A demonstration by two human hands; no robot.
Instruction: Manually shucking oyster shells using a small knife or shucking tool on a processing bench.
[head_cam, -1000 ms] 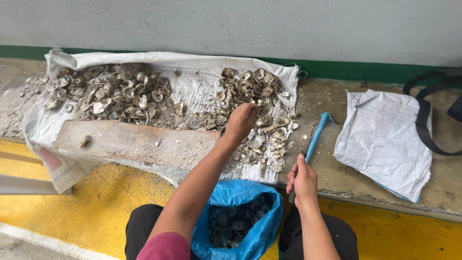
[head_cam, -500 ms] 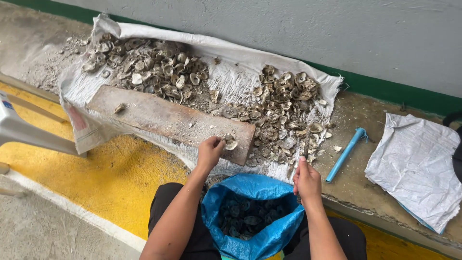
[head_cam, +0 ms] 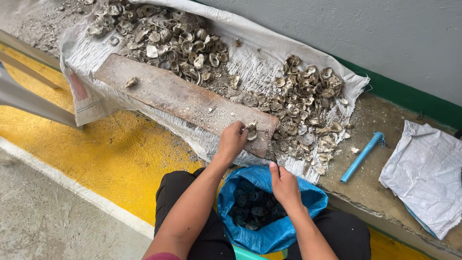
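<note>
Oyster shell (head_cam: 251,131) gripped by left hand (head_cam: 232,140) near plank (head_cam: 183,98) end, right hand (head_cam: 285,185) empty, loosely open over blue bag (head_cam: 269,231)

Grey oyster shell (head_cam: 251,131) on the wooden board (head_cam: 183,98), in fingers.

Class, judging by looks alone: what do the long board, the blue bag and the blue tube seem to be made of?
Board: probably wood, rough, dusty brown, flat plank shape.
Blue bag: thin plastic film, glossy and crinkled.
Blue tube: likely rigid plastic pipe, smooth, evenly coloured; cannot be sure.
</note>
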